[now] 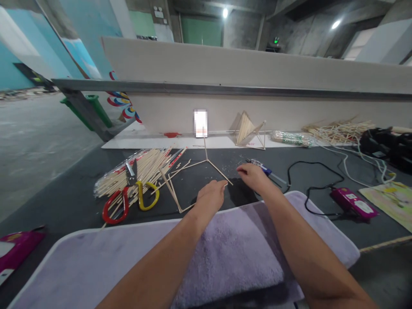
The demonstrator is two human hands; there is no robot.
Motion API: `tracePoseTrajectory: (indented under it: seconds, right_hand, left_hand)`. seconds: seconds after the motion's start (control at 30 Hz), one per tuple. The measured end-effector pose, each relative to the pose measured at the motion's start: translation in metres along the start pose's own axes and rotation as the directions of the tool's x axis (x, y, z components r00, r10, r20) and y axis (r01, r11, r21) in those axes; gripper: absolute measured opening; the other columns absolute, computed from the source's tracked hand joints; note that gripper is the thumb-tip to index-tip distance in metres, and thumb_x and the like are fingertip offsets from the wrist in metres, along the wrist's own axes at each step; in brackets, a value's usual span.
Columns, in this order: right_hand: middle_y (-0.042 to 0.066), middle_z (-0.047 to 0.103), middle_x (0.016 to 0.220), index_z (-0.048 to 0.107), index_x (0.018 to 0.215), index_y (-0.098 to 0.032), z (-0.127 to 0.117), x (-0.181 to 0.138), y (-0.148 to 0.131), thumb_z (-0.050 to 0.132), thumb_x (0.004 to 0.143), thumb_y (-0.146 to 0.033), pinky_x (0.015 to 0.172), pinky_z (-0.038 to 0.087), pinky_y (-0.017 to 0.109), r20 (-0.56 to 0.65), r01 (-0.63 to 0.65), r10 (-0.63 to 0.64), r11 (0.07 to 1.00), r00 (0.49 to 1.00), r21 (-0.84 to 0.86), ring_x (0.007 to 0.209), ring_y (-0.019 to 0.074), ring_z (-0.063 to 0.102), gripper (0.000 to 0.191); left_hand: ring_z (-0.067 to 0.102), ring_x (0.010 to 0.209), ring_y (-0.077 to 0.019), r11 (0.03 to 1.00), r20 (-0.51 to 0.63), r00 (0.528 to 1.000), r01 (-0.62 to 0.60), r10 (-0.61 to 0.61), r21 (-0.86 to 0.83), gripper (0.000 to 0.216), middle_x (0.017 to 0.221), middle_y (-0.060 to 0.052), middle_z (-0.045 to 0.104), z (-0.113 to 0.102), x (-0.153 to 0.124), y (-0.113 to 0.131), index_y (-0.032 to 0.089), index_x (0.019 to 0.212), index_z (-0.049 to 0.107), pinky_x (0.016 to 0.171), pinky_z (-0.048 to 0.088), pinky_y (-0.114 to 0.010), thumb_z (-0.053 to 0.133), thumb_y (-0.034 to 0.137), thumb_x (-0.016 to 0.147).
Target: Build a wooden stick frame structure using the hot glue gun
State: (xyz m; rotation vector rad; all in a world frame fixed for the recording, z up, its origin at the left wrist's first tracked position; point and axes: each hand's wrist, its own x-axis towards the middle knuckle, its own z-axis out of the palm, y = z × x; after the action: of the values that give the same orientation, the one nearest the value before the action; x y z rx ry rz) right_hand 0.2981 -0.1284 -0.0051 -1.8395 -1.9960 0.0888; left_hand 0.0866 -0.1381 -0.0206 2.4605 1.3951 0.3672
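My left hand [210,195] is closed with its fingers together at the near right end of a thin wooden stick frame [219,172]. One stick of the frame [188,207] runs under this hand from the near left corner. Three sticks meet at a joint farther back. My right hand [252,174] hovers to the right of that end, thumb and fingers drawn together; whatever they hold, if anything, is too small to make out. Right behind this hand lies a blue tool with a clear rod, apparently a glue gun [266,171]. A folded lilac towel [238,253] lies under my forearms.
Scissors [131,189] with red and yellow handles rest by a bag of wooden sticks [144,169] on the left. A stick pyramid [246,128] stands against the back board. A black cable and a magenta device [353,202] lie on the right.
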Motion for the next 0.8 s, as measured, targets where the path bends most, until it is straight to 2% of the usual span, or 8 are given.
tracePoseTrajectory:
  seconds: [0.07, 0.17, 0.27, 0.47, 0.63, 0.7, 0.73, 0.8]
  right_hand:
    - [0.003, 0.065, 0.102, 0.066, 0.1, -0.023, -0.001, 0.0, 0.004, 0.045, 0.082, -0.024, 0.085, 0.04, 0.026, -0.019, -0.023, 0.023, 1.0, 1.0, -0.011, 0.097, 0.0168, 0.056, 0.028]
    - [0.005, 0.061, 0.111, 0.061, 0.108, -0.023, -0.012, -0.003, 0.032, 0.044, 0.079, -0.019, 0.087, 0.039, 0.03, -0.123, -0.28, 0.268, 0.956, 0.956, -0.09, 0.103, 0.0203, 0.053, 0.034]
    - [0.01, 0.057, 0.117, 0.055, 0.116, -0.021, -0.016, -0.008, 0.062, 0.053, 0.071, -0.017, 0.085, 0.04, 0.035, -0.039, -0.469, 0.47, 0.867, 0.882, -0.169, 0.105, 0.026, 0.051, 0.045]
    - [0.015, 0.058, 0.109, 0.052, 0.111, -0.017, 0.005, -0.008, 0.068, 0.057, 0.067, -0.014, 0.08, 0.04, 0.034, 0.002, -0.521, 0.525, 0.845, 0.851, -0.122, 0.1, 0.0272, 0.054, 0.045]
    - [0.011, 0.061, 0.095, 0.056, 0.102, -0.014, -0.008, -0.008, 0.07, 0.058, 0.061, -0.012, 0.072, 0.04, 0.028, -0.081, -0.453, 0.464, 0.883, 0.882, 0.121, 0.087, 0.0224, 0.056, 0.041]
    - [0.003, 0.06, 0.085, 0.055, 0.102, -0.018, -0.019, -0.01, 0.066, 0.058, 0.061, -0.016, 0.06, 0.039, 0.024, -0.078, -0.363, 0.422, 0.849, 0.903, 0.383, 0.07, 0.0154, 0.053, 0.042]
    - [0.0, 0.058, 0.078, 0.054, 0.102, -0.02, -0.025, -0.011, 0.061, 0.058, 0.061, -0.018, 0.053, 0.036, 0.022, -0.058, -0.287, 0.39, 0.764, 0.919, 0.578, 0.061, 0.0117, 0.049, 0.041]
    - [-0.005, 0.051, 0.068, 0.053, 0.101, -0.024, -0.035, -0.016, 0.048, 0.059, 0.062, -0.02, 0.043, 0.027, 0.019, -0.006, -0.131, 0.294, 0.444, 0.956, 0.886, 0.048, 0.007, 0.037, 0.041]
  left_hand:
    - [0.056, 0.095, -0.0173, 1.0, -0.012, 1.0, 0.002, -0.002, 0.006, 0.035, 0.102, -0.005, 0.06, -0.001, 0.0, 0.0, 0.033, 0.118, 0.054, 0.082, 0.041, -0.027, 0.034, 0.029, 0.089]
    - [0.056, 0.094, -0.017, 1.0, -0.021, 1.0, -0.007, 0.007, 0.005, 0.035, 0.101, -0.004, 0.061, -0.002, 0.001, 0.0, 0.033, 0.115, 0.056, 0.081, 0.042, -0.027, 0.034, 0.028, 0.089]
    - [0.056, 0.095, -0.0173, 1.0, -0.032, 0.999, -0.006, 0.006, -0.003, 0.034, 0.103, -0.003, 0.062, 0.0, 0.002, -0.001, 0.032, 0.114, 0.057, 0.082, 0.042, -0.028, 0.035, 0.028, 0.088]
    - [0.055, 0.1, -0.0161, 1.0, -0.041, 0.999, 0.005, -0.006, -0.025, 0.034, 0.108, -0.003, 0.062, 0.002, 0.006, -0.005, 0.03, 0.114, 0.057, 0.088, 0.04, -0.027, 0.037, 0.027, 0.088]
    - [0.055, 0.101, -0.0167, 0.999, -0.026, 0.999, 0.017, -0.018, -0.047, 0.034, 0.11, -0.003, 0.062, 0.001, 0.005, -0.006, 0.028, 0.114, 0.058, 0.087, 0.04, -0.028, 0.036, 0.027, 0.087]
    - [0.055, 0.101, -0.0168, 0.998, -0.027, 0.999, 0.02, -0.022, -0.064, 0.034, 0.109, -0.003, 0.062, 0.002, 0.005, -0.006, 0.029, 0.113, 0.058, 0.087, 0.04, -0.028, 0.037, 0.028, 0.087]
    - [0.055, 0.101, -0.0167, 0.997, -0.031, 0.999, 0.023, -0.025, -0.071, 0.033, 0.109, -0.003, 0.062, 0.002, 0.005, -0.007, 0.029, 0.113, 0.059, 0.088, 0.04, -0.028, 0.038, 0.028, 0.087]
    - [0.055, 0.102, -0.0163, 0.996, -0.043, 0.999, 0.027, -0.03, -0.082, 0.033, 0.108, -0.003, 0.063, 0.003, 0.005, -0.007, 0.029, 0.112, 0.059, 0.089, 0.039, -0.027, 0.038, 0.028, 0.087]
